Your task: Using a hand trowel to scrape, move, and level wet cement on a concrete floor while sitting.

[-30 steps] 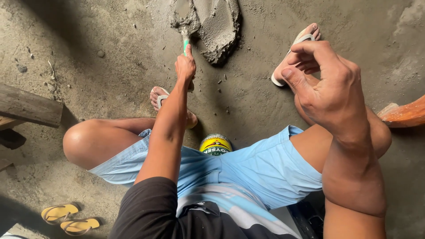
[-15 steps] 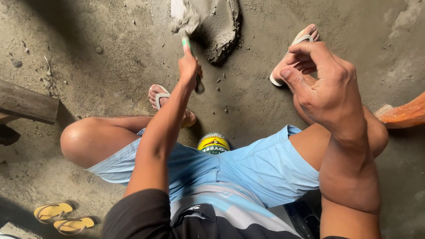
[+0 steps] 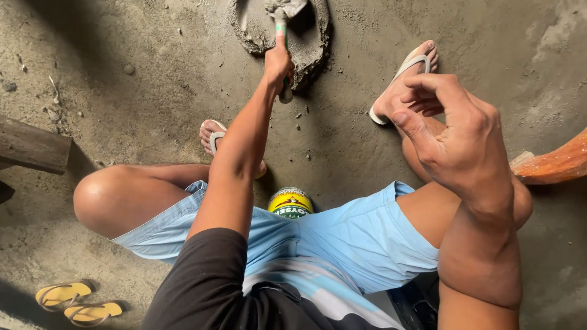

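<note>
Left hand [image 3: 278,64] has its fingers clamped on a green-handled trowel [image 3: 281,27], blade in the wet cement pile [image 3: 306,36]; right hand [image 3: 455,137] hangs empty, fingers loosely curled apart.

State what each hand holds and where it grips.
Left hand grips a trowel by its green handle, blade in the mortar pile. Right hand holds nothing.

Building site, rough concrete floor [image 3: 153,79], wet cement heap [image 3: 306,36]

Rough grey concrete floor [image 3: 153,79], shadowed
</note>
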